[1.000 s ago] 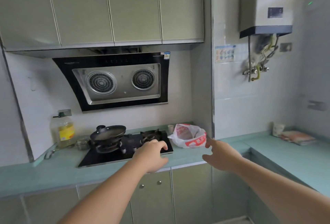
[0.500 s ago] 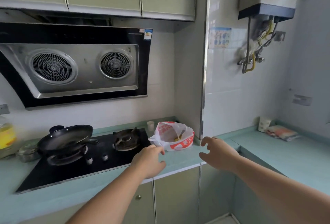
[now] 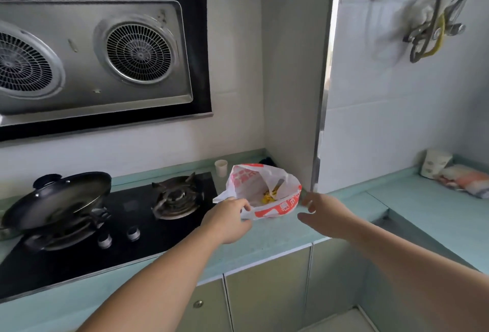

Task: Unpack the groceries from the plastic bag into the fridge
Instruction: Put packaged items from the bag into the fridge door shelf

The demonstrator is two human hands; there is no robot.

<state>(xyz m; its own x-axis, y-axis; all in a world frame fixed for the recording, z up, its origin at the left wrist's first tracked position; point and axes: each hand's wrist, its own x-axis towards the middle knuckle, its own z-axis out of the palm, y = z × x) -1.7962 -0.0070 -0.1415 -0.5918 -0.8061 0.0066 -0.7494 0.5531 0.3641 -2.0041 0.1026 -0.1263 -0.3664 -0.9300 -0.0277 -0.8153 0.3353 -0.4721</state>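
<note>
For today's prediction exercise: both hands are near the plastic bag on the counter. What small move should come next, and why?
Probably the right hand closes on the plastic bag's right rim. The left hand already touches its left edge, while the right hovers open just beside it, apart.

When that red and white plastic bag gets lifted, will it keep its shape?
Probably not: the plastic bag looks thin and crumpled, so it should sag. The yellow contents sit low, so it likely hangs bottom-heavy. It seems light.

Plastic bag [image 3: 264, 191] contents — yellow bits [image 3: 270, 195] — too small to identify.
</note>
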